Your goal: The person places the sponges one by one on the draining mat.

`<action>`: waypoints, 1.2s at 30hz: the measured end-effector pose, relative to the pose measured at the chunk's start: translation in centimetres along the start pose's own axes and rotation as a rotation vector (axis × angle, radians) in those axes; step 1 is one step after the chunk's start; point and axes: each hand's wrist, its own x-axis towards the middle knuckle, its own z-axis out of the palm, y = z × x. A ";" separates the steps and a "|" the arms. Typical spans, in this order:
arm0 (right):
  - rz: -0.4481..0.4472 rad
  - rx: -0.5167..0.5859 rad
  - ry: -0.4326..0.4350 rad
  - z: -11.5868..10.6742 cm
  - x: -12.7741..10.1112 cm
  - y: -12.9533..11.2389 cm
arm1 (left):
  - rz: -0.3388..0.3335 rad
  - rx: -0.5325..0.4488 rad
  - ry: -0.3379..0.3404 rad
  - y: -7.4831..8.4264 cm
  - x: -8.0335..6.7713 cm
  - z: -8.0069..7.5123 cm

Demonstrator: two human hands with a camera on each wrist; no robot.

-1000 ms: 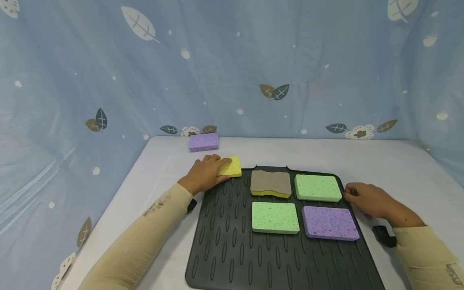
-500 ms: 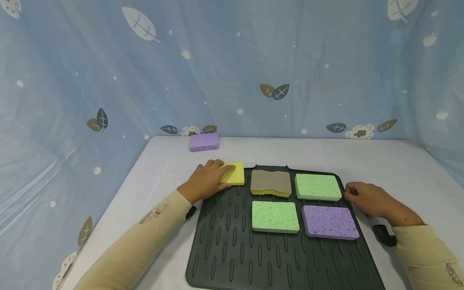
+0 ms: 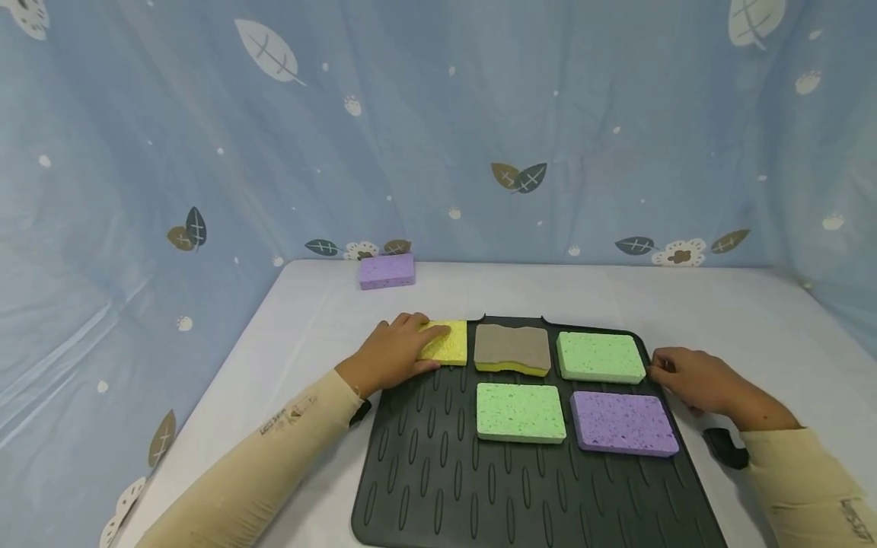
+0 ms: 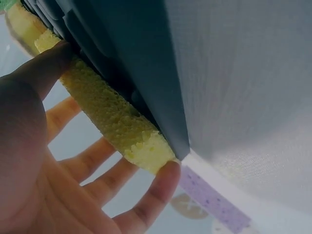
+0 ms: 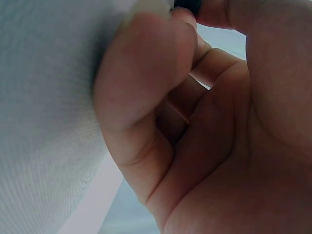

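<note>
White table, dark ridged mat (image 3: 438,472), porous yellow sponge (image 3: 448,344) under left hand (image 3: 392,354)

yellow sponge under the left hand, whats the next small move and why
Probably let the left hand ease the yellow sponge fully onto the black mat and let go. It already sits at the mat's far left corner, in row with the brown-topped sponge and green sponge, fingers gripping its edges.
</note>
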 end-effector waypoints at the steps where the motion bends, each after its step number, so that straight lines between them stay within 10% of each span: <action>1: -0.001 0.001 -0.001 0.0 0.0 0.0 | 0.008 0.002 0.001 0.0 0.0 0.1; 36: -0.006 -0.026 0.010 0.0 0.2 0.2 | 0.042 0.001 0.003 0.4 -0.5 0.1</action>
